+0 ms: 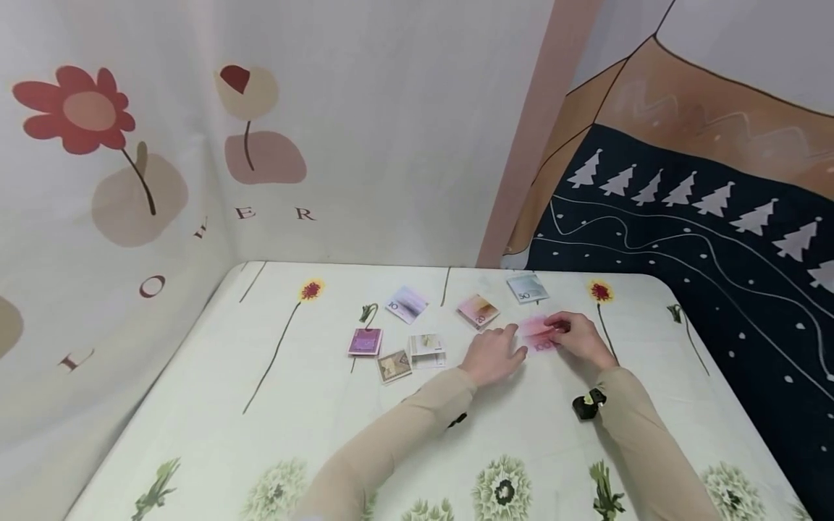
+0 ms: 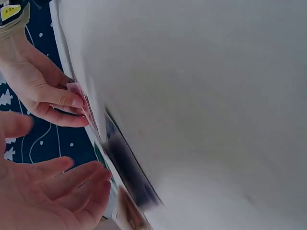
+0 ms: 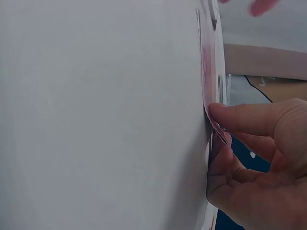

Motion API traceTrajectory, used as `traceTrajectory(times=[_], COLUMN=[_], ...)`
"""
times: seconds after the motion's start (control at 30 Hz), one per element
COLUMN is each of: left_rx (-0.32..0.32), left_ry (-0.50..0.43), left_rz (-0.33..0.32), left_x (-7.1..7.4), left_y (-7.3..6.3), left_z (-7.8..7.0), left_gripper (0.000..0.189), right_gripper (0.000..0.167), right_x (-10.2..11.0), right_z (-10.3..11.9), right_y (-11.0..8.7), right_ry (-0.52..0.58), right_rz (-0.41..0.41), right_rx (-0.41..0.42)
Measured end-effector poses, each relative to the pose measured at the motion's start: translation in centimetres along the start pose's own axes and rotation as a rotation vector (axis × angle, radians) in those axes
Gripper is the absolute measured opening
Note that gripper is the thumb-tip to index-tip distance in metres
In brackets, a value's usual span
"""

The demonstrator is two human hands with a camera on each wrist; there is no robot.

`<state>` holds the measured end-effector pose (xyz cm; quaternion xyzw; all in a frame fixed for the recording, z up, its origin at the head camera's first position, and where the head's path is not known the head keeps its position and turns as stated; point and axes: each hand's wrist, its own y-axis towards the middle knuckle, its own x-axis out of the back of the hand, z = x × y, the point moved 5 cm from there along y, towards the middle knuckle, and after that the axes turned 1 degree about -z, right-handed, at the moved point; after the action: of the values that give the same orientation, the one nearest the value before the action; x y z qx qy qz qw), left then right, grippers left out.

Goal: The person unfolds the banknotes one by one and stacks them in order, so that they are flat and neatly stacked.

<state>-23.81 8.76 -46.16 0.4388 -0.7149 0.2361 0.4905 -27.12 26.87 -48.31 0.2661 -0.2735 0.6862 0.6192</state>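
Observation:
A pink banknote (image 1: 538,335) marked 100 lies on the flowered tablecloth. My right hand (image 1: 580,337) pinches its right end between thumb and fingers; in the right wrist view the edge of the pink banknote (image 3: 208,72) curls up at the fingertips. My left hand (image 1: 493,354) is just left of the note, holding nothing, its fingers loosely spread. In the left wrist view my left hand (image 2: 57,191) has its palm showing, below my right hand (image 2: 48,91). A folded orange banknote (image 1: 478,311) marked 20 sits beyond the left hand.
Beyond the hands lies a blue-green 50 note (image 1: 527,288), with a purple-blue 10 note (image 1: 407,304) further left. A purple note (image 1: 365,342), a brown note (image 1: 394,367) and a folded pale note (image 1: 427,350) lie left of the left hand. Printed curtains (image 1: 391,145) stand behind the table.

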Motion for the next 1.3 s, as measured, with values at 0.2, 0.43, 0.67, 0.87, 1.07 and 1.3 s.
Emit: traceTrajectory(times=[0.2, 0.43, 0.67, 0.87, 1.07, 1.3], left_rx=[0.003, 0.123, 0.269, 0.368, 0.402, 0.38], left_ry=[-0.004, -0.211, -0.593, -0.82, -0.883, -0.916], left_rz=[0.014, 0.034, -0.02, -0.053, -0.103, -0.173], left_x=[-0.9, -0.9, -1.1, -1.6, -2.1, -2.1], left_y=[1.0, 1.5, 1.8, 1.7, 1.7, 1.8], left_z=[-0.5, -0.8, 0.5, 1.2, 1.4, 1.5], left_gripper=[0.029, 0.036, 0.034, 0.031, 0.034, 0.031], right_gripper=[0.026, 0.025, 0.027, 0.027, 0.031, 0.034], right_x=[-0.2, -0.1, -0.3, -0.5, -0.5, -0.4], right_z=[-0.2, 0.0, -0.2, 0.0, -0.8, -1.6], right_y=[-0.1, -0.6, -1.3, -2.1, -2.5, -2.5], right_ry=[0.035, 0.052, 0.105, 0.141, 0.236, 0.325], right_rz=[0.003, -0.009, -0.036, -0.055, -0.052, -0.064], right_rx=[-0.048, -0.047, -0.085, -0.093, -0.132, -0.117])
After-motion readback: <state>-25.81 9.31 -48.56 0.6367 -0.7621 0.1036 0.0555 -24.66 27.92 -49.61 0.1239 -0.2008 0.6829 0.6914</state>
